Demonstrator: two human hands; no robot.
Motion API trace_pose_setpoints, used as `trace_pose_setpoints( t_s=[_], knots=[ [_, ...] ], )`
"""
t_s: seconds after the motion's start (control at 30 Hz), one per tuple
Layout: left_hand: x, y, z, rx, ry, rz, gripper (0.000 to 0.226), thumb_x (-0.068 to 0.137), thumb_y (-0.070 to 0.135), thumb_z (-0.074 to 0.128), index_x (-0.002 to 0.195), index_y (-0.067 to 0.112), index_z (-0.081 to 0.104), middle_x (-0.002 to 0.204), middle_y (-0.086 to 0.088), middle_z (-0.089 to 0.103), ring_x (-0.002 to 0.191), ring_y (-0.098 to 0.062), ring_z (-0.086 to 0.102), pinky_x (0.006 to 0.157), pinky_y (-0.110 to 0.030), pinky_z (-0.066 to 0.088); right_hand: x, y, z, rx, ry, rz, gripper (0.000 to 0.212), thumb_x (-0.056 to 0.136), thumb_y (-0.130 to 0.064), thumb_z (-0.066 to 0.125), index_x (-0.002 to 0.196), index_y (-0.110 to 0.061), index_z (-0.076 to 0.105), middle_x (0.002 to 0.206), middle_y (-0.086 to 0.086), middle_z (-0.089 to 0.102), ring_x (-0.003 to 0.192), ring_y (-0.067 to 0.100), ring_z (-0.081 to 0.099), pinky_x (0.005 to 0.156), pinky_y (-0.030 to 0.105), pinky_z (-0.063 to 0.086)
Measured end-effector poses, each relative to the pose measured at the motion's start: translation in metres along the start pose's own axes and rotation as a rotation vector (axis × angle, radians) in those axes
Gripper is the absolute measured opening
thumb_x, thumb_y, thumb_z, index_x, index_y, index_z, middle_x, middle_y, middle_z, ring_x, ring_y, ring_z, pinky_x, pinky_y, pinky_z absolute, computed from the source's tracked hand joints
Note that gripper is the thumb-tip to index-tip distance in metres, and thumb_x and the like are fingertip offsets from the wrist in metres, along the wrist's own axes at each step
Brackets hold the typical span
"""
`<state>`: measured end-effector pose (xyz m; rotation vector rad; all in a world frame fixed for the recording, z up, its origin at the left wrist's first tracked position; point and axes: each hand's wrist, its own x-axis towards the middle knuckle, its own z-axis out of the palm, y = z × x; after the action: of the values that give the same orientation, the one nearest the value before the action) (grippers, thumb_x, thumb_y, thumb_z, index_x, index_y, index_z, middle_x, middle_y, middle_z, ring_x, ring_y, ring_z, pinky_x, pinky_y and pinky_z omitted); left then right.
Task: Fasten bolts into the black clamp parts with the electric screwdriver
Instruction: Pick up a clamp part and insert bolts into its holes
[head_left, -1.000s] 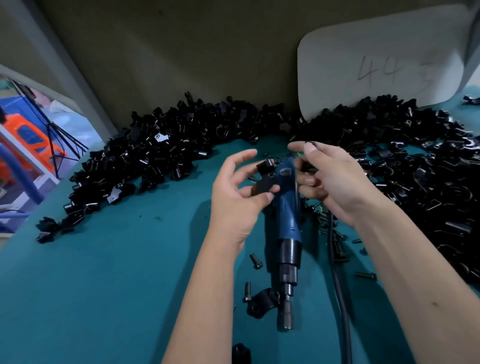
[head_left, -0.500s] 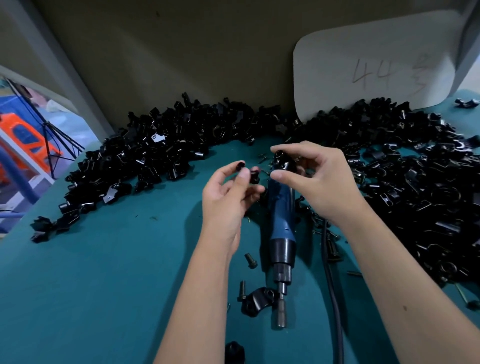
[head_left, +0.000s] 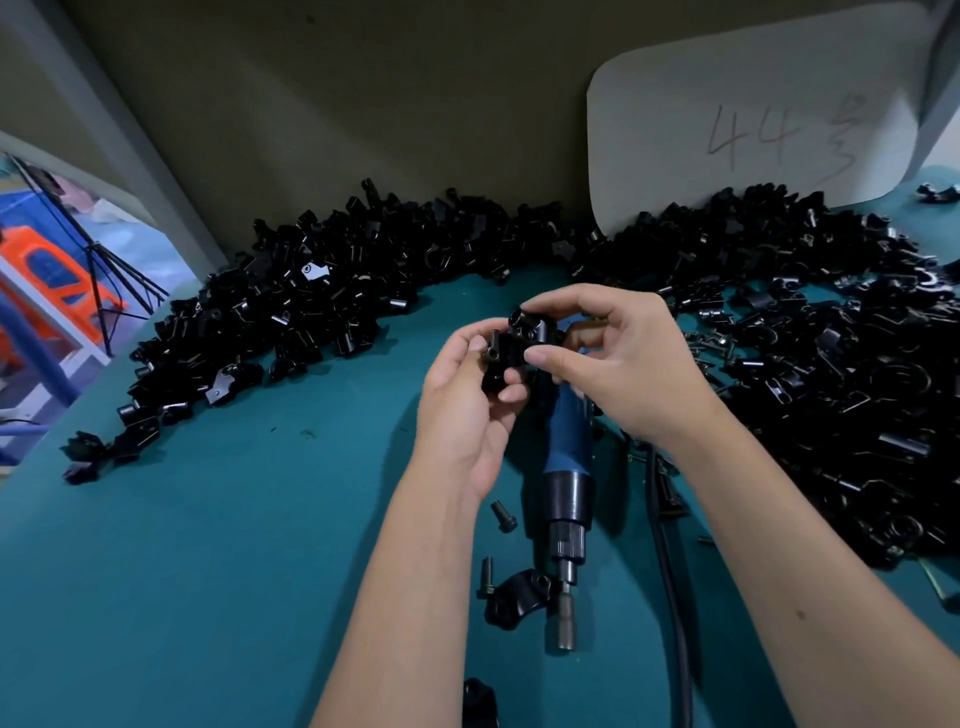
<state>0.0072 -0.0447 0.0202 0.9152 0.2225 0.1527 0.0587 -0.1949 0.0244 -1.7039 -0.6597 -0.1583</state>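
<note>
My left hand (head_left: 467, 405) pinches a black clamp part (head_left: 496, 364) above the table's middle. Touching it from the right is a second black clamp part (head_left: 530, 327), which my right hand (head_left: 623, 364) pinches between thumb and fingers. Below the hands, the blue electric screwdriver (head_left: 566, 467) lies on the teal table (head_left: 208, 545), its bit pointing toward me. No hand is on it. A clamp half (head_left: 517, 597) lies by its tip, and two loose bolts (head_left: 504, 514) rest just left of it.
A long heap of black clamp parts (head_left: 311, 301) curves along the back wall, and a second heap (head_left: 831, 364) fills the right side. A white board (head_left: 753, 114) leans against the wall. The screwdriver's black cable (head_left: 670, 597) runs toward me.
My hands have come together: the two clamp parts, held apart half a second ago, now touch. The screwdriver has not moved on the table.
</note>
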Motion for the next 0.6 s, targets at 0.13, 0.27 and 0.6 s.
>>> trace_pose_setpoints(
  t_s=[0.13, 0.27, 0.6],
  knots=[
    [-0.001, 0.008, -0.006, -0.128, -0.18, -0.096, 0.037, 0.092, -0.008, 0.04, 0.106, 0.004, 0.072, 0.092, -0.012, 0.071, 0.068, -0.016, 0.062, 0.057, -0.021, 0.049, 0.001, -0.002, 0.003, 0.029, 0.005, -0.002, 0.034, 0.083, -0.006, 0.085, 0.112, -0.021, 0.078, 0.103, -0.007, 0.075, 0.058, 0.016, 0.061, 0.058, 0.025, 0.052],
    [0.0, 0.014, -0.013, 0.041, -0.292, 0.01, 0.023, 0.099, 0.01, 0.059, 0.119, 0.003, 0.069, 0.103, -0.008, 0.074, 0.083, -0.013, 0.069, 0.071, -0.021, 0.057, 0.001, -0.003, 0.007, 0.065, 0.047, 0.039, 0.033, 0.083, -0.01, 0.086, 0.112, -0.024, 0.079, 0.093, -0.005, 0.077, 0.056, 0.026, 0.063, 0.055, 0.03, 0.054],
    [0.0, 0.02, -0.019, 0.183, -0.12, 0.188, 0.022, 0.08, 0.017, 0.075, 0.101, 0.021, 0.081, 0.093, -0.002, 0.077, 0.084, -0.012, 0.073, 0.072, -0.021, 0.058, 0.0, -0.007, 0.023, 0.149, 0.081, 0.044, 0.03, 0.082, -0.012, 0.088, 0.109, -0.017, 0.078, 0.09, 0.004, 0.073, 0.046, 0.019, 0.062, 0.049, 0.028, 0.052]
  ],
)
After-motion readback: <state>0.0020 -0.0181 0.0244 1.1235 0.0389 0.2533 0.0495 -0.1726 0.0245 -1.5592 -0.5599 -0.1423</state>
